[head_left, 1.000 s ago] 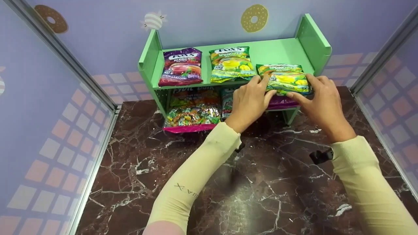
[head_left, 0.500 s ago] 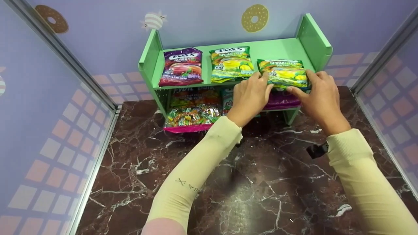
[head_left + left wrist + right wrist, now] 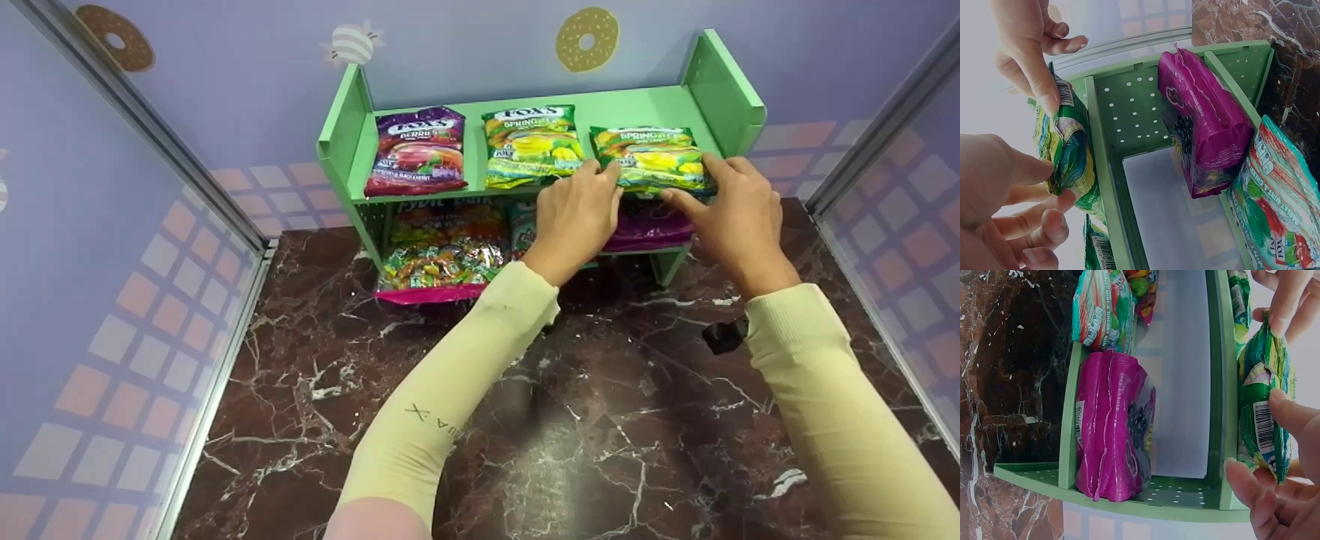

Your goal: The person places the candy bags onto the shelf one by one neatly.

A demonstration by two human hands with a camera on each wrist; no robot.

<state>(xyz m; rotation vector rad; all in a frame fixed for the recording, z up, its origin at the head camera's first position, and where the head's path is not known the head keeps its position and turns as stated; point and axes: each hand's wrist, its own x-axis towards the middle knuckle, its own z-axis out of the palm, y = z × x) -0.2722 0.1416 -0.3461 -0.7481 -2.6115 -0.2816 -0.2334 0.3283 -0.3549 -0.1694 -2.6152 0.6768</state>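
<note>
A green and yellow candy bag marked "Spring Tea" lies at the front right of the green shelf's upper board. At its left end my left hand pinches the bag's front corner; the left wrist view shows thumb and fingers on the crimped edge of the bag. My right hand grips the other end, thumb in front, fingers at the side. From the right wrist view, the bag appears above the upper board. To its left lies a matching green candy bag.
A purple berries candy bag lies at the upper board's left. Below are a large fruit candy bag, a teal and red bag and a magenta bag. The shelf stands on a dark marbled surface between lilac walls.
Both hands have pushed the candy bag backward, away from me, further onto the upper board. The other bags and the shelf have not moved.
</note>
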